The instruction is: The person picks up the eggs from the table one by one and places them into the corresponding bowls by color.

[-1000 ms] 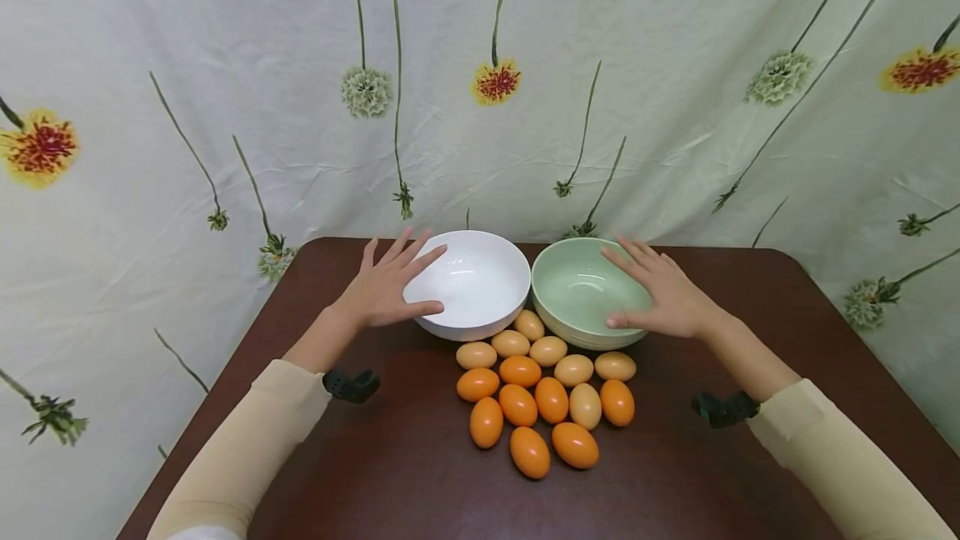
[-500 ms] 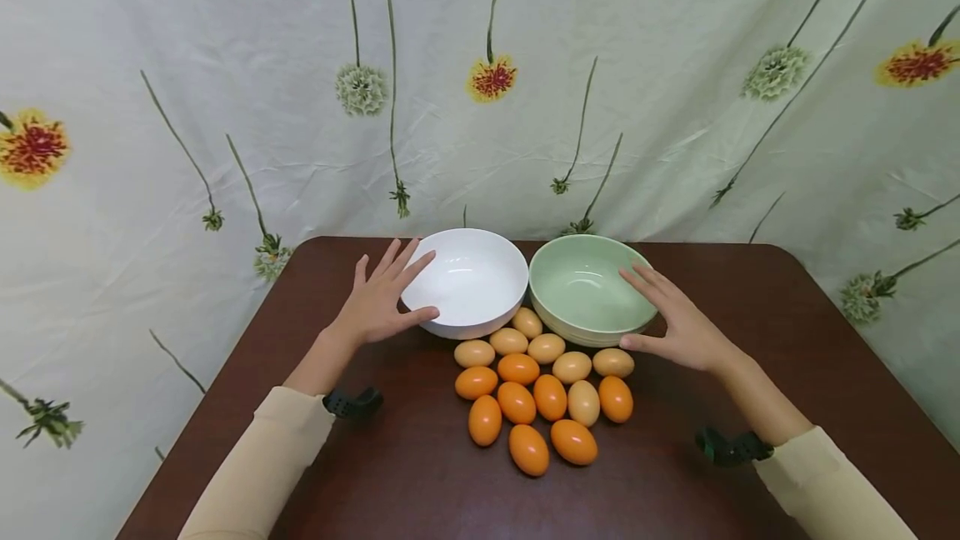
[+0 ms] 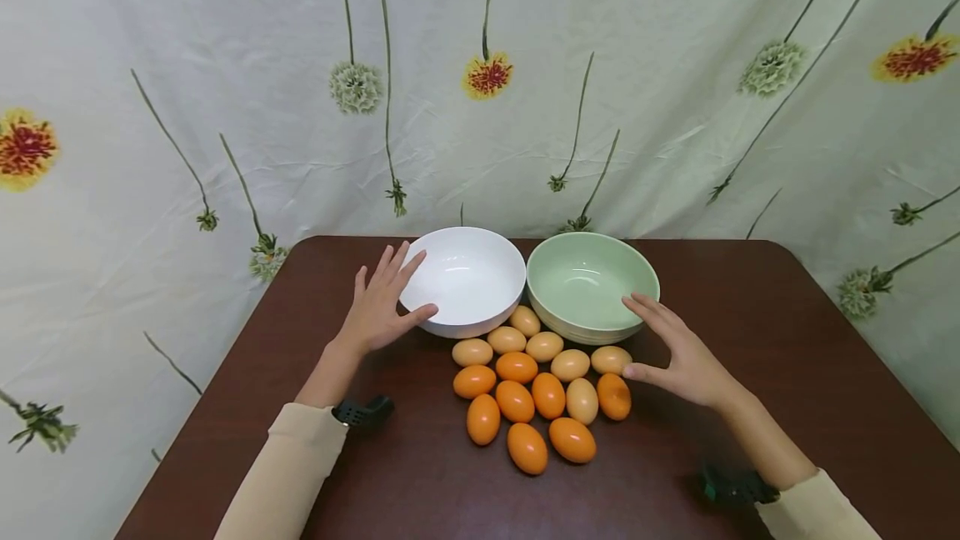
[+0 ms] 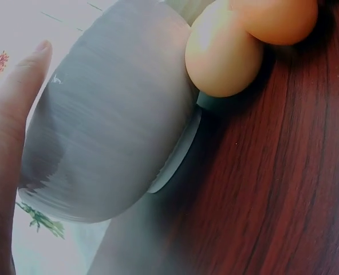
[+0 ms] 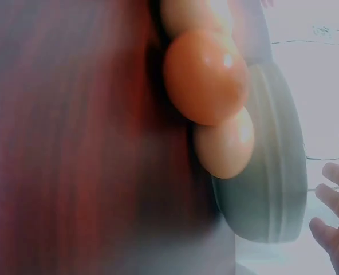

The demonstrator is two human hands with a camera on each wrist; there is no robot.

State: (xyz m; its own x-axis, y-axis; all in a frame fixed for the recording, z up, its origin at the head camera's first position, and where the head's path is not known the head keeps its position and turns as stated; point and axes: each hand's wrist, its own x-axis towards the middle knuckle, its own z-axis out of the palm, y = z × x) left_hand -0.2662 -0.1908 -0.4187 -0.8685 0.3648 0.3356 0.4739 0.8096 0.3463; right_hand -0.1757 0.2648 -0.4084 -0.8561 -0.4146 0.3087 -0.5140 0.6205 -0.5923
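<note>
Rightmost tan egg (image 3: 610,359) fronts green bowl (image 3: 585,286), long axis sideways. Right hand (image 3: 684,361) nearer, bowl's right; left hand (image 3: 377,311) well left. Both empty, fingers spread.

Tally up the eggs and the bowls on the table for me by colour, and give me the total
Orange eggs: 8
Tan eggs: 7
White bowl: 1
Green bowl: 1
Total: 17
</note>
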